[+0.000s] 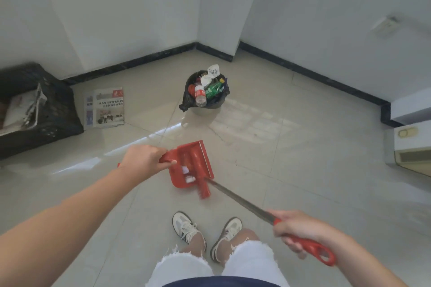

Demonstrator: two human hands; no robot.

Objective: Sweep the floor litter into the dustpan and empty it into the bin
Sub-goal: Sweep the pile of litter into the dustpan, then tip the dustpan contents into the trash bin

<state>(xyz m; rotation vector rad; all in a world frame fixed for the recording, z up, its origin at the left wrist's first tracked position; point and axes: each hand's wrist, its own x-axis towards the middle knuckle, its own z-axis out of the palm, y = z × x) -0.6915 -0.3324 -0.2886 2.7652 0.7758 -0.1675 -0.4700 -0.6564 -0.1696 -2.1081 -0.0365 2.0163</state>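
Observation:
My left hand [145,161] grips the handle of a red dustpan [184,176] held over the tiled floor in front of my feet. A few small white scraps of litter [187,175] lie inside the pan. My right hand [297,230] holds the red grip of a broom with a metal shaft [238,198]. The red broom head [201,182] rests in and across the pan, its bristle end sticking out toward me. The bin [206,92], lined with a black bag and piled with bottles and paper, stands farther ahead near the wall corner.
A black crate [46,109] with papers stands at the left against the wall, with a newspaper [106,107] lying flat beside it. White walls with a dark skirting enclose the corner. A low cabinet [410,144] sits at the right edge. My shoes [205,230] are just behind the dustpan.

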